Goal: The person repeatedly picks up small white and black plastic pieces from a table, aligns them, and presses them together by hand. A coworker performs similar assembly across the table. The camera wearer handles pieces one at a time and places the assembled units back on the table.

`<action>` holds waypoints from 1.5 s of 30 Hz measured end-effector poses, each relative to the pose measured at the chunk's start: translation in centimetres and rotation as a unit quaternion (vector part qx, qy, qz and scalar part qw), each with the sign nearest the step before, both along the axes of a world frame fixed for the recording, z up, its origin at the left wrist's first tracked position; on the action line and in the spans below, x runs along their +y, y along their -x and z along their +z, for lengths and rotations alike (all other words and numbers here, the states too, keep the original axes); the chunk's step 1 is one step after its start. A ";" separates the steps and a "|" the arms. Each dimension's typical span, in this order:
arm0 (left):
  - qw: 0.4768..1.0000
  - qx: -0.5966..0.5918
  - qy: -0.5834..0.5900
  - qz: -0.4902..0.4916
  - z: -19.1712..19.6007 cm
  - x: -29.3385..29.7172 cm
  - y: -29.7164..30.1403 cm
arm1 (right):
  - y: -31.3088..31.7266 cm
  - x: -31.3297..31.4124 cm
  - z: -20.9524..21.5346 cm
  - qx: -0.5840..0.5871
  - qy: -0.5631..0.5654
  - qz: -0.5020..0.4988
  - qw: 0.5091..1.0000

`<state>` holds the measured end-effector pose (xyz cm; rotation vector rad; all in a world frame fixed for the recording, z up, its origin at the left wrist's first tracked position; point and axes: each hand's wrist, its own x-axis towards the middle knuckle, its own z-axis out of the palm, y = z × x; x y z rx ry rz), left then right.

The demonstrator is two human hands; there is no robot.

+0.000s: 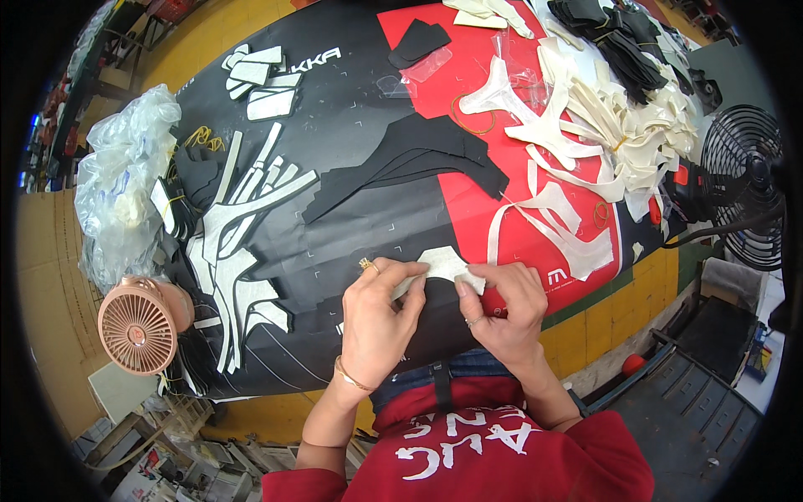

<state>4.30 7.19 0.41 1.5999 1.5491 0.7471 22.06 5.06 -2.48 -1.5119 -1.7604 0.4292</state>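
A small curved off-white cut fabric piece [444,263] is stretched between my two hands near the front edge of the covered table. My left hand [378,311] pinches its left end between thumb and fingers. At the other end my right hand [512,308] grips it the same way. Farther up the table lies a fanned stack of black cut pieces [418,155]. To the left, white cut pieces with dark edges [242,293] are heaped, some long and branched. White strap-like pieces [560,222] spread over the red area on the right.
A pink fan [138,325] and a clear plastic bag [125,180] stand at the left edge. Bundled cream pieces [640,138], black bundles [615,42] and a black fan [744,171] crowd the right side. Short white-topped pieces [272,102] lie far left.
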 end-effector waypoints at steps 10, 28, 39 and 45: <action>1.000 0.002 0.006 0.007 0.0 -0.1 -0.2 | -0.1 -0.3 1.0 -0.002 0.076 -0.046 0.996; 1.000 0.000 0.018 0.014 0.2 0.1 -0.3 | 0.4 -1.7 0.8 -0.193 -0.044 -0.036 0.980; 0.967 -0.131 0.196 0.100 0.7 -1.6 5.3 | 1.2 -1.3 -0.2 -0.227 0.085 0.202 0.949; 0.977 -0.139 0.125 0.105 0.1 -2.9 5.9 | 1.3 -1.3 -0.1 -0.256 0.079 0.204 0.942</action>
